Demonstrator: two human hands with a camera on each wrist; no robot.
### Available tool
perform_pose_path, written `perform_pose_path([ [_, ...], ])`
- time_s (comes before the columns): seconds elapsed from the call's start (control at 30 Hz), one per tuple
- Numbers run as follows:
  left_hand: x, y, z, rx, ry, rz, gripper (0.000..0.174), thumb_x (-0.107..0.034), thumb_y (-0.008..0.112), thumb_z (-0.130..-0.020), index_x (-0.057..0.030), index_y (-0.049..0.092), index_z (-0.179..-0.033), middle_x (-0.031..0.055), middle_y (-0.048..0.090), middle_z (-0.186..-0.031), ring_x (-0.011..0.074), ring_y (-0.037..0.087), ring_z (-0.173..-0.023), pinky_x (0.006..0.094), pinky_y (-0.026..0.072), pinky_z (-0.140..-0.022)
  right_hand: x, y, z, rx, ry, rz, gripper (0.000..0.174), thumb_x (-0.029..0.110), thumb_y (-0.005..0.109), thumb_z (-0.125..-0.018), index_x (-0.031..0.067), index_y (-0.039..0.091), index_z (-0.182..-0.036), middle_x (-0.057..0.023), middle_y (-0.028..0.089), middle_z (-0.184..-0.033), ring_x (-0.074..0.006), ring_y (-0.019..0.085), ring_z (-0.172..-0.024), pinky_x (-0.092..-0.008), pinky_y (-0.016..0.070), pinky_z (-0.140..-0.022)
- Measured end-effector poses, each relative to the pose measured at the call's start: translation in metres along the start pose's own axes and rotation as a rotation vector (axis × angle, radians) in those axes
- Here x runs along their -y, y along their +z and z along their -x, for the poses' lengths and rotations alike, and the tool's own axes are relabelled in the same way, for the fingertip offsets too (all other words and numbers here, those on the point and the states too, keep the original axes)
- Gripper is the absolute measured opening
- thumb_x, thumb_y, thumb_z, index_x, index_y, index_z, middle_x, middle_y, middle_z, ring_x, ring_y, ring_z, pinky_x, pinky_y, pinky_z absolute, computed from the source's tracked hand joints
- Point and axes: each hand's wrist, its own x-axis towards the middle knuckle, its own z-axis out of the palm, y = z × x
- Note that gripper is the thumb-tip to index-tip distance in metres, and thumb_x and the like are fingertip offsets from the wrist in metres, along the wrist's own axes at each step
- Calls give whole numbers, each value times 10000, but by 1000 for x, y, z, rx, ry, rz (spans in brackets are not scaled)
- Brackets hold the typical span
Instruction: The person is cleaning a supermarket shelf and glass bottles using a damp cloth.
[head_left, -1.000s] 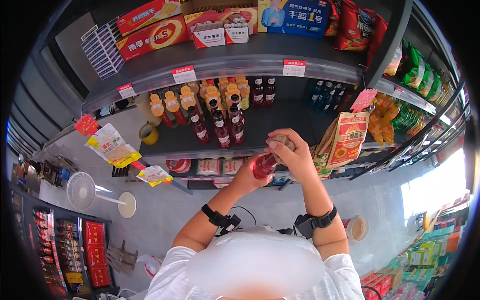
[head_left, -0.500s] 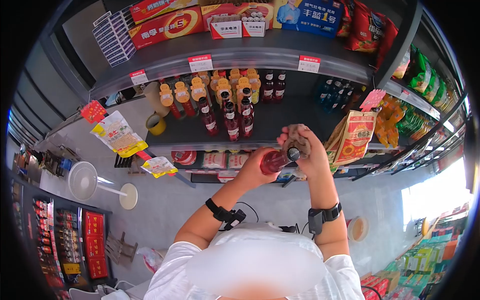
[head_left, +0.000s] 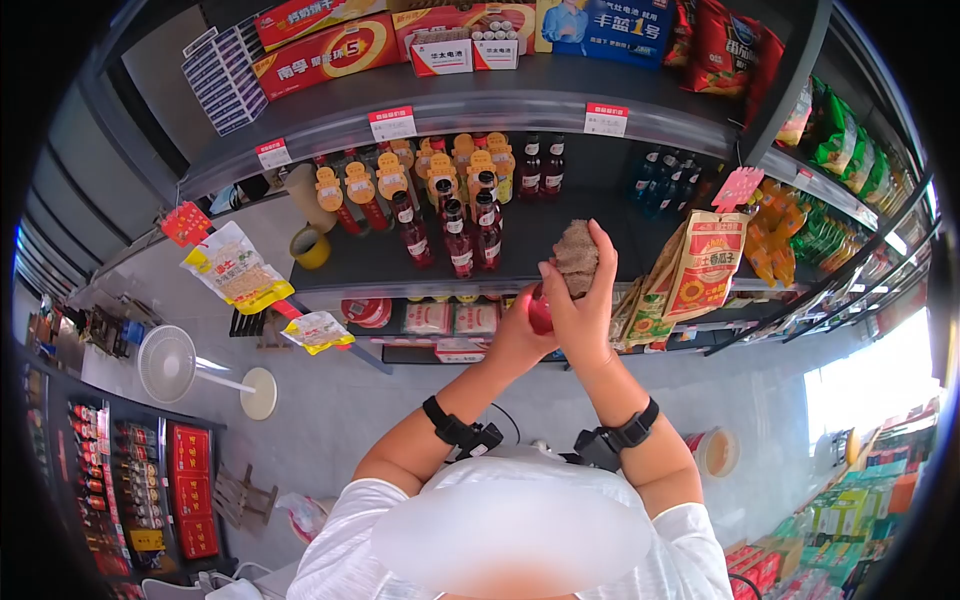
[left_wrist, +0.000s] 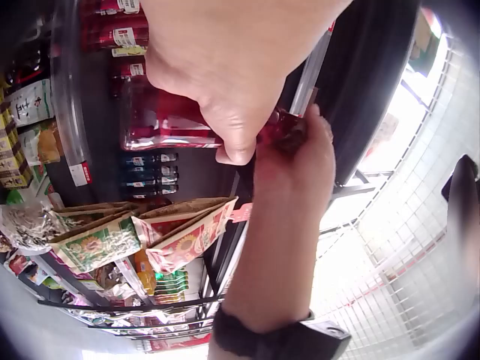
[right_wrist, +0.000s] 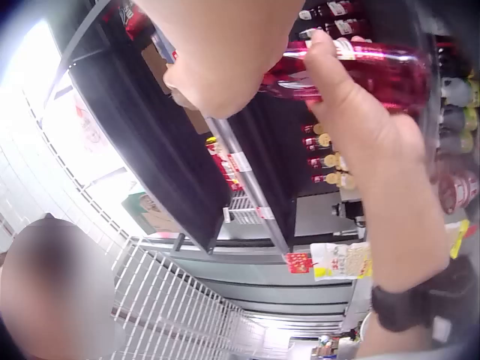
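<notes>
In the head view the left hand [head_left: 517, 337] grips a red bottle [head_left: 541, 312] by its body. The right hand [head_left: 587, 325] is against it, holding a crumpled grey-brown cloth [head_left: 577, 258] between thumb and fingers and covering the bottle's upper part. The left wrist view has the bottle [left_wrist: 169, 124] lying sideways under the left hand [left_wrist: 217, 64], with the right hand [left_wrist: 296, 161] around its neck end. From the right wrist, the left hand [right_wrist: 367, 127] wraps the clear red bottle [right_wrist: 390, 71], while the right hand [right_wrist: 225, 56] hides the neck.
Several red bottles [head_left: 456, 240] stand on the shelf [head_left: 560, 225] beyond the hands, with blue bottles [head_left: 665, 180] further right. Hanging seed bags [head_left: 695, 270] are right of the hands. A yellow tape roll [head_left: 310, 247] sits at the shelf's left end.
The bottle's cap end, visible half a second ago, is now hidden behind the right hand. The right hand has turned and moved slightly left, with the cloth now standing up between thumb and fingers.
</notes>
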Motion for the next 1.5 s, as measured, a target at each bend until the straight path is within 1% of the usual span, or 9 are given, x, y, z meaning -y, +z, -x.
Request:
perform_pose_path([
  [0.3, -15, -8, 3, 100, -45, 164, 736, -154, 803, -718, 7, 382, -1300, 102, 550, -1232, 167, 546, -1108, 335, 435, -956, 16, 1, 0, 95, 227, -393, 687, 5, 637, -842, 41, 296, -1437, -159, 425, -1305, -263, 463, -1200, -365, 393, -1000],
  [0.5, -28, -13, 0, -80, -85, -20, 721, -178, 788, -716, 8, 392, -1289, 115, 553, -1210, 187, 548, -1113, 329, 443, -948, -8, -2, 15, 230, -274, 81, 635, -26, 600, -830, 88, 381, -1416, -216, 370, -1382, -376, 437, -1249, -403, 391, -1020],
  [0.73, -13, -26, 4, -111, -39, 33, 653, -181, 782, -710, -3, 430, -1231, 103, 583, -1150, 186, 577, -1056, 329, 467, -905, 13, -25, 25, 446, -137, 168, 527, -90, 586, -727, 59, 579, -1232, -244, 413, -1341, -423, 457, -1229, -434, 419, -1000],
  [1.0, -36, -18, 9, -94, -245, -36, 633, -150, 761, -713, -21, 455, -1253, 108, 624, -1040, 170, 603, -987, 315, 479, -844, 34, -17, -8, 114, -378, 380, 512, -23, 630, -726, -13, 556, -1232, -202, 404, -1387, -413, 373, -1307, -467, 343, -1078],
  [1.1, -20, -9, 3, -146, 201, -233, 540, -163, 685, -799, -25, 457, -1269, 139, 618, -1107, 207, 608, -1008, 347, 478, -859, 31, -8, -8, 347, -563, 647, 493, 51, 649, -747, -11, 562, -1227, -162, 448, -1365, -376, 353, -1336, -503, 285, -1114],
  [1.2, -7, -12, -4, -188, 519, -498, 416, -164, 569, -893, -30, 454, -1270, 166, 592, -1184, 239, 603, -1044, 376, 475, -883, 21, -7, 7, 461, -556, 532, 399, 92, 627, -782, -7, 597, -1167, -135, 517, -1285, -336, 383, -1324, -531, 266, -1119],
  [1.3, 24, -31, -7, -179, 722, -1065, 492, -236, 624, -866, -42, 457, -1286, 125, 592, -1169, 273, 584, -1051, 359, 462, -912, 16, -15, 18, 624, -493, 313, 351, 47, 604, -785, 3, 617, -1132, -129, 566, -1197, -339, 441, -1276, -513, 289, -1110],
  [1.37, 38, -35, -10, -9, 115, 12, 358, -178, 618, -873, -69, 492, -1191, 73, 604, -1115, 184, 606, -979, 323, 490, -855, 8, -23, 20, 687, -435, 193, 363, 21, 595, -778, 1, 614, -1140, -130, 574, -1184, -328, 460, -1265, -482, 311, -1103],
  [1.5, -1, -32, 0, -56, -88, 195, 473, -175, 757, -749, -80, 514, -1143, 52, 620, -981, 178, 613, -866, 331, 511, -770, 7, -40, 14, 339, 57, -326, 429, -1, 551, -833, 21, 546, -1261, -130, 567, -1234, -270, 489, -1243, -411, 373, -1060],
])
